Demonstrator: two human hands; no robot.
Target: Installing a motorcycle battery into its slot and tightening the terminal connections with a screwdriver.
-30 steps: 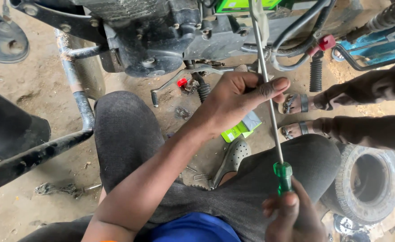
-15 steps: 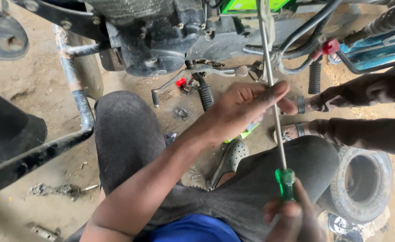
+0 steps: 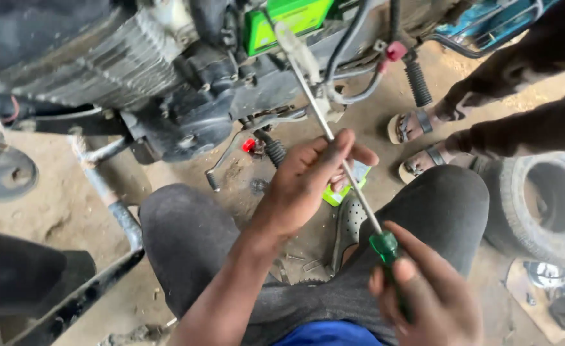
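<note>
My right hand (image 3: 423,295) grips the green handle of a long screwdriver (image 3: 385,245) near the bottom of the view. Its steel shaft (image 3: 324,128) slants up and left toward the dark motorcycle engine (image 3: 186,109). My left hand (image 3: 308,179) pinches the shaft at mid length, fingers curled around it. The tip lies near a green box (image 3: 289,19) and black cables at the top of the engine; its contact point is blurred. My knees in dark trousers (image 3: 186,237) frame the hands.
Another person's sandalled feet (image 3: 417,128) stand on the sandy ground at the right. An old tyre (image 3: 545,198) lies beyond my right knee. A black footpeg (image 3: 417,80) and a silver exhaust pipe (image 3: 106,192) stick out. A small green packet (image 3: 340,192) lies under my left hand.
The view has dropped and shifted, so the engine sits lower in the picture. Both hands keep hold of the screwdriver, which has tilted further to the left.
</note>
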